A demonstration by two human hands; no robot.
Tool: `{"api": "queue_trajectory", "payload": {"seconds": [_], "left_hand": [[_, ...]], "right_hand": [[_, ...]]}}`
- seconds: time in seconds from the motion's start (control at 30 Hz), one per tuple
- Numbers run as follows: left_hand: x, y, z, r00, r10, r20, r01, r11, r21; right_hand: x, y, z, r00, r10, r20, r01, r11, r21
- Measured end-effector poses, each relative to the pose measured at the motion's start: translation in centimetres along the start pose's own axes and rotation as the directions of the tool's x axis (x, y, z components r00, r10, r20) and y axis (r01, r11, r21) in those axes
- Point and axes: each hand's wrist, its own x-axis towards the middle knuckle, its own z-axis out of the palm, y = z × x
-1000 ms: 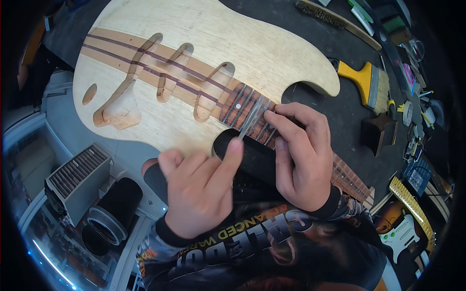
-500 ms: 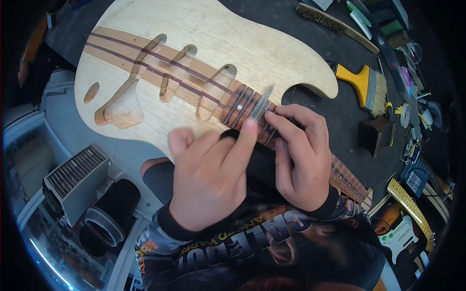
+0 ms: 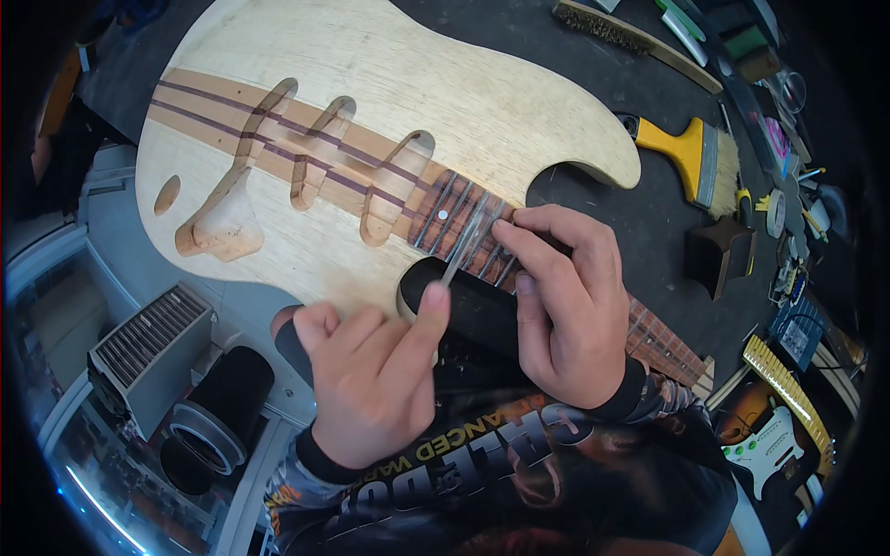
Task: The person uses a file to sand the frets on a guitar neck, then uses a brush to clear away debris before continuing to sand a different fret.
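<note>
An unfinished pale wood guitar body point(image 3: 501, 102) lies across the black worktop, with dark stripes down its middle and several routed cavities. Its dark reddish guitar neck point(image 3: 663, 338) carries metal frets and a white dot inlay. My left hand point(image 3: 375, 380) pinches a slim metal file point(image 3: 464, 250), slightly blurred, which lies slanting over the fretboard along the frets. Bent over the neck, my right hand point(image 3: 579, 310) has its fingertips on the fretboard beside the file's far end and its thumb nearer me. The part of the neck under this hand is hidden.
A yellow-handled brush point(image 3: 686, 157) and a wooden-backed bristle brush point(image 3: 630, 42) lie beyond the body. A dark block point(image 3: 720, 257) stands to the right, near tape and small tools. Another guitar point(image 3: 765, 435) sits at lower right. A grey vented box point(image 3: 151, 347) is at lower left.
My left hand has drawn back toward me and to the left, bringing the file with it. The guitar has shifted slightly left in view. My right hand stays on the neck.
</note>
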Motion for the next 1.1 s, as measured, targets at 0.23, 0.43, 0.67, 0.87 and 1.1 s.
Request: {"api": "queue_trajectory", "payload": {"seconds": [0.23, 0.43, 0.67, 0.87, 1.1], "left_hand": [[1.0, -0.1, 0.4, 0.998, 0.059, -0.016, -0.059, 0.998, 0.030], [2.3, -0.2, 1.2, 0.998, 0.051, -0.040, -0.049, 0.997, 0.053], [-2.2, -0.4, 0.5, 1.000, 0.002, -0.017, -0.001, 0.999, 0.033], [2.8, -0.5, 1.3, 0.994, 0.091, -0.067, -0.087, 0.994, 0.059], [1.2, -0.2, 0.5, 1.000, 0.001, -0.002, 0.000, 0.999, 0.041]], "right_hand": [[-0.2, 0.2, -0.2, 0.999, 0.004, -0.039, -0.005, 0.999, -0.041], [0.0, 0.0, 0.2, 1.000, -0.009, -0.012, 0.009, 1.000, -0.016], [0.0, -0.3, 0.2, 1.000, 0.022, -0.022, -0.022, 1.000, -0.010], [0.1, 0.3, 0.0, 0.999, -0.011, -0.042, 0.010, 1.000, -0.024], [0.0, -0.2, 0.3, 1.000, 0.010, -0.026, -0.010, 1.000, -0.003]]}}
